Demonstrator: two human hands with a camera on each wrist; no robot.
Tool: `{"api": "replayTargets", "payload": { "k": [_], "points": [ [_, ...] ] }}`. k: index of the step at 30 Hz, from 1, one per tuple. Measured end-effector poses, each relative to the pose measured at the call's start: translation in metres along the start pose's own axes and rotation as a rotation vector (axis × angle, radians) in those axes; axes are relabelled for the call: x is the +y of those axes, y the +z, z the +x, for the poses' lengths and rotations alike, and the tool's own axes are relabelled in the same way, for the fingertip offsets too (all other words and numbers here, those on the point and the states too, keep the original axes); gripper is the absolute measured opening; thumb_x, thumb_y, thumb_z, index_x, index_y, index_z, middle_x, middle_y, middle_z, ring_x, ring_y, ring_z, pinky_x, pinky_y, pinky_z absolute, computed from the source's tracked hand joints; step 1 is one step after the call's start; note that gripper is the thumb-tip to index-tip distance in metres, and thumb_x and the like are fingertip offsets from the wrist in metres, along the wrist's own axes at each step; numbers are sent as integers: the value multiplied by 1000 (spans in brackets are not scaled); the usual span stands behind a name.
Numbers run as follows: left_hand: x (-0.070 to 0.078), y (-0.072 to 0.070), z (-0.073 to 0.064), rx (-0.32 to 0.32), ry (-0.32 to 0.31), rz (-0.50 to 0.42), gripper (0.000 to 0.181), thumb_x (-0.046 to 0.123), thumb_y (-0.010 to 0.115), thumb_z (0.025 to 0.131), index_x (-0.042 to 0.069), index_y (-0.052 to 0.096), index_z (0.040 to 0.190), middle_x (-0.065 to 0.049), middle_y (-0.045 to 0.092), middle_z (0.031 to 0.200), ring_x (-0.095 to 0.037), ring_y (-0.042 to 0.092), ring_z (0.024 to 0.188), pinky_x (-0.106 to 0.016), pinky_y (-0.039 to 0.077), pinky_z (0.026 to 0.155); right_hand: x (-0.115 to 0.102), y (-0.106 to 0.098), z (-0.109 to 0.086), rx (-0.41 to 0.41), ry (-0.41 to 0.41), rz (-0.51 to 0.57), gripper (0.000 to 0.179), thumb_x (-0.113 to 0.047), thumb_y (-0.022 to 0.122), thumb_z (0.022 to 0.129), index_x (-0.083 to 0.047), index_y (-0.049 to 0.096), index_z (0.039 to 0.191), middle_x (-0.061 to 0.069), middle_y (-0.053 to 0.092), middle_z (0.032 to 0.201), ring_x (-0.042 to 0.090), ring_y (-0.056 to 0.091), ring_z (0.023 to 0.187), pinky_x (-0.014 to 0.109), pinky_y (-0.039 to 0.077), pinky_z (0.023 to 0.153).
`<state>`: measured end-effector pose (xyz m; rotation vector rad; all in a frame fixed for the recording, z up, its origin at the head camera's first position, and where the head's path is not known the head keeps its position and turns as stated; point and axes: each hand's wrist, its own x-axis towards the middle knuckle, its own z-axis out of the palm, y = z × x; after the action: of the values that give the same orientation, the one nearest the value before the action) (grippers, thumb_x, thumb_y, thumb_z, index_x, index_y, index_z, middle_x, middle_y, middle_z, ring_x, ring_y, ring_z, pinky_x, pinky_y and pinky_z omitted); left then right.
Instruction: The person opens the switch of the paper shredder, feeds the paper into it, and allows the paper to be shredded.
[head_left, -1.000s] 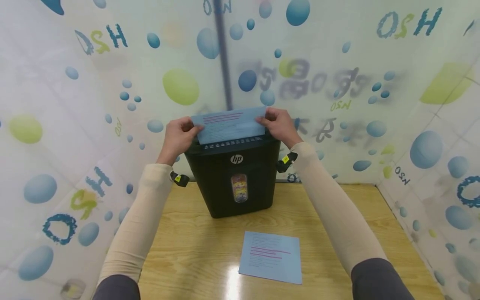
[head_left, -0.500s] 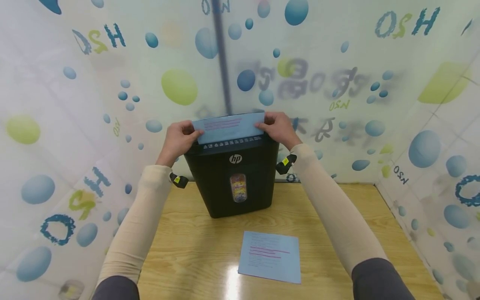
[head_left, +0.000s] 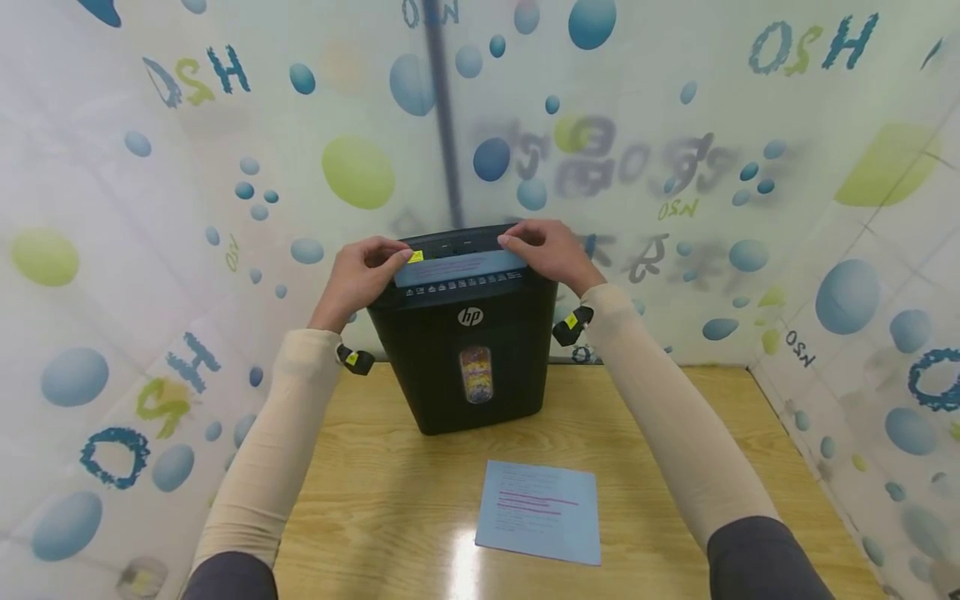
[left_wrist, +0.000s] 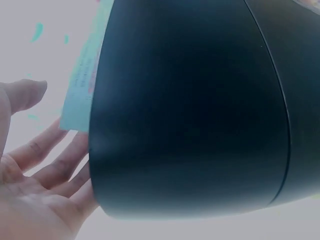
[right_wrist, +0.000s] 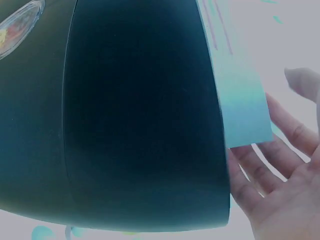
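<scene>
The inserted blue sheet (head_left: 459, 267) is pinched by neither left hand (head_left: 356, 279) nor right hand (head_left: 551, 253) (both loosely spread); the shredder (head_left: 467, 337) could be jammed by crooked feeding.

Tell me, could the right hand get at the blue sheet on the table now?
Probably yes. The right hand, its thumb apart from the paper in the shredder, seems free to draw back and down; nothing covers the blue sheet, which lies in front of the shredder.
</scene>
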<state>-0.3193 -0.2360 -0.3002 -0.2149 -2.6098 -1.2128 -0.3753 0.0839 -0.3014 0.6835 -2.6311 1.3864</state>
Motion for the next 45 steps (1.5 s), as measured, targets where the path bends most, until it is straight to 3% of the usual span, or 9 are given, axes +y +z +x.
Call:
{"api": "replayTargets", "payload": {
  "k": [5, 11, 18, 23, 27, 30, 36, 45],
  "points": [
    [3, 1, 0, -23, 14, -1, 64, 63, 64, 93, 23, 59, 143, -8, 66, 136, -26, 61, 124, -52, 48, 107, -1, -5, -5, -41, -11, 1, 50, -58, 62, 97, -24, 66, 133, 0, 68, 132, 18, 62, 120, 46, 48, 108],
    [7, 3, -1, -38, 45, -13, 77, 66, 64, 92, 26, 44, 155, -11, 55, 151, -32, 54, 138, -51, 42, 117, -1, -11, -10, -86, -40, -10, 58, -59, 63, 96, -30, 57, 145, 3, 60, 145, 22, 57, 132, 50, 45, 112],
    [7, 7, -6, -43, 72, 25, 83, 65, 66, 90, 34, 33, 160, -3, 33, 167, -43, 43, 145, -61, 38, 117, 0, -15, -17, -100, -85, -147, 72, -64, 66, 91, -36, 44, 154, -5, 34, 167, 25, 32, 154, 56, 30, 123],
    [4, 12, -10, -5, 177, 128, 92, 64, 69, 88, 35, 23, 163, 0, 23, 170, -34, 27, 155, -64, 26, 122, 1, -18, -23, -90, -139, -205, 84, -62, 71, 88, -37, 34, 159, -8, 17, 172, 24, 13, 161, 62, 22, 125],
    [-1, 16, -16, 28, 233, 160, 97, 65, 72, 86, 38, 20, 163, 0, 17, 172, -28, 16, 159, -68, 23, 121, 5, -20, -28, -60, -177, -229, 88, -61, 74, 85, -41, 30, 160, -9, 11, 173, 26, 10, 161, 64, 22, 123],
    [-7, 17, -23, 60, 245, 152, 99, 62, 74, 85, 39, 18, 163, 2, 13, 172, -27, 11, 159, -69, 24, 119, 7, -21, -35, -41, -190, -241, 91, -62, 76, 84, -45, 28, 159, -9, 8, 173, 27, 9, 161, 66, 23, 122],
    [-22, 20, -38, 137, 258, 147, 104, 56, 80, 83, 35, 17, 164, 1, 10, 173, -25, 8, 159, -71, 25, 117, 19, -24, -53, -15, -159, -289, 100, -68, 74, 81, -39, 23, 162, -8, 4, 174, 30, 8, 161, 69, 22, 121],
    [-46, 29, -66, 197, 223, 124, 111, 52, 84, 80, 35, 14, 165, 1, 6, 173, -28, 8, 160, -73, 23, 118, 47, -35, -85, 54, -112, -289, 100, -62, 77, 83, -40, 21, 162, -8, 4, 174, 33, 5, 161, 74, 18, 119]
  ]
}}
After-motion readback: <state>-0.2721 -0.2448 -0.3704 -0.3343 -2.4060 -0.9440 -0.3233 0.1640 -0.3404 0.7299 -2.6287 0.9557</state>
